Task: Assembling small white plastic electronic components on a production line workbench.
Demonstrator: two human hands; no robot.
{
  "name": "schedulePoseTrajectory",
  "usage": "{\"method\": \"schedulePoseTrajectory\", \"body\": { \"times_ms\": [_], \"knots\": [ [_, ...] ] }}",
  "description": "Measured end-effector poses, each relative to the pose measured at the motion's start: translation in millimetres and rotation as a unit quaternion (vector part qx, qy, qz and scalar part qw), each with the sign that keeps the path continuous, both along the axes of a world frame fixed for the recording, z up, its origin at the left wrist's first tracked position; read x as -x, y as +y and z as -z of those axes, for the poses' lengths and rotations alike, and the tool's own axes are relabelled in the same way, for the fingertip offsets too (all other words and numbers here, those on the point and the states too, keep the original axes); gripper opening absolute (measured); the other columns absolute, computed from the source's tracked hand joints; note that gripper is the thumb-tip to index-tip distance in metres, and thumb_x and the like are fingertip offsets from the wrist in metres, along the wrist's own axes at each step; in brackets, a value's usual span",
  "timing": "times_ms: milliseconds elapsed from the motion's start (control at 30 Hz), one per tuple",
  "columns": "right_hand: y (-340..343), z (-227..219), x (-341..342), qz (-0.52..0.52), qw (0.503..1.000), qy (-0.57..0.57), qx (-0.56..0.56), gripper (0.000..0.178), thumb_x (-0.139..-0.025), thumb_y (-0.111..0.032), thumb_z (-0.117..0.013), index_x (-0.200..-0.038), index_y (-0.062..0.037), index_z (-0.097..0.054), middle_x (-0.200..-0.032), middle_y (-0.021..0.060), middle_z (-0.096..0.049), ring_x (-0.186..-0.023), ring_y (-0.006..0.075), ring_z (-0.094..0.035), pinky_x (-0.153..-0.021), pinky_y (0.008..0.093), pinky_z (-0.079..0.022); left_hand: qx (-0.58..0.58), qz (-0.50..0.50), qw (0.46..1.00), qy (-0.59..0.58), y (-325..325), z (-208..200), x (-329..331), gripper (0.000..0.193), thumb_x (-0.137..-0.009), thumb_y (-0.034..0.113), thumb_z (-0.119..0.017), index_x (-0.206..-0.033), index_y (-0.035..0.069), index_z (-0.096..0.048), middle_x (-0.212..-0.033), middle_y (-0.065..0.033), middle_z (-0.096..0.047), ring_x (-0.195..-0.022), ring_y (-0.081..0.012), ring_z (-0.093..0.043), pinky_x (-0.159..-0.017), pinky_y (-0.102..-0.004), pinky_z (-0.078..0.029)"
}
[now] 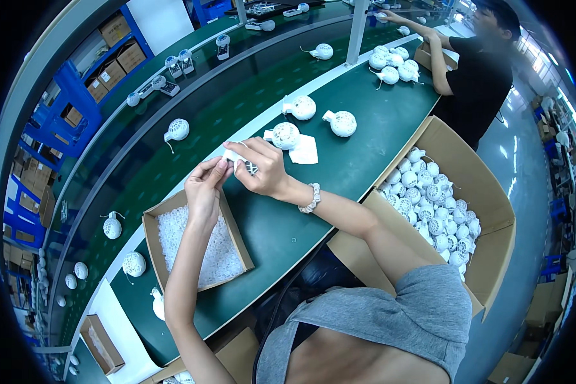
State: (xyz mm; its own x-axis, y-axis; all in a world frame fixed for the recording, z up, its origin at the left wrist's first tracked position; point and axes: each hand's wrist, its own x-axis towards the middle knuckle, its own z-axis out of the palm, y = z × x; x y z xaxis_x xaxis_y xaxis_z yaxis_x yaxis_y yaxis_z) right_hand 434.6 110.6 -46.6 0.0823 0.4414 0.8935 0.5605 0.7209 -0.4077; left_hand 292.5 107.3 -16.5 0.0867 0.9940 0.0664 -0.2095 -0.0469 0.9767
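Note:
My right hand (pixel 265 168) is closed around a white ball-shaped piece with a cut-out lattice pattern (pixel 251 168), mostly hidden by the fingers. Thumb and fingertips of my left hand (pixel 205 185) pinch together at the white neck end of that piece; whether a small part is also between them cannot be seen. Below the hands, a shallow cardboard tray (pixel 244 256) holds many small translucent pieces. Just beyond my right hand, a similar white ball (pixel 285 136) lies beside a white paper square (pixel 304 150). Two more white balls (pixel 344 123) (pixel 303 107) rest nearby on the green tabletop (pixel 377 128).
A large open carton (pixel 486 192) full of white balls stands at my right. Along the far side runs a green conveyor (pixel 141 153) carrying spaced-out balls. A metal post (pixel 357 32) rises at its edge. A co-worker (pixel 477 77) sits at the far right beside a ball pile (pixel 393 63).

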Motion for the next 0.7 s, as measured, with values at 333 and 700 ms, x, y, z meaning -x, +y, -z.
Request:
{"method": "schedulePoseTrajectory", "body": {
  "times_ms": [333, 700],
  "knots": [
    [2, 2, -2, 0.035, 0.999, -0.009, -0.005, 0.034, -0.067, -0.004, -0.056, -0.099, -0.0022, -0.067, -0.081, 0.0122, -0.064, -0.062, 0.0219, -0.056, -0.055, 0.0282, -0.047, -0.085, 0.001, 0.99, 0.113, -3, -3, -1, 0.015, -0.085, 0.002, -0.063, -0.098, -0.004, -0.066, -0.092, -0.0127, -0.067, -0.082, -0.0165, -0.066, -0.073, -0.0239, -0.055],
    [4, 4, -3, -0.001, 1.0, 0.002, 0.023, 0.032, -0.068, -0.005, -0.057, -0.098, -0.0016, -0.067, -0.08, 0.0114, -0.064, -0.061, 0.0211, -0.056, -0.052, 0.027, -0.047, -0.509, -0.072, 0.733, 0.446, 5, -7, 15, 0.014, -0.084, 0.002, -0.064, -0.097, -0.002, -0.068, -0.091, -0.0115, -0.068, -0.08, -0.0163, -0.066, -0.07, -0.0225, -0.054]
  ]
}}
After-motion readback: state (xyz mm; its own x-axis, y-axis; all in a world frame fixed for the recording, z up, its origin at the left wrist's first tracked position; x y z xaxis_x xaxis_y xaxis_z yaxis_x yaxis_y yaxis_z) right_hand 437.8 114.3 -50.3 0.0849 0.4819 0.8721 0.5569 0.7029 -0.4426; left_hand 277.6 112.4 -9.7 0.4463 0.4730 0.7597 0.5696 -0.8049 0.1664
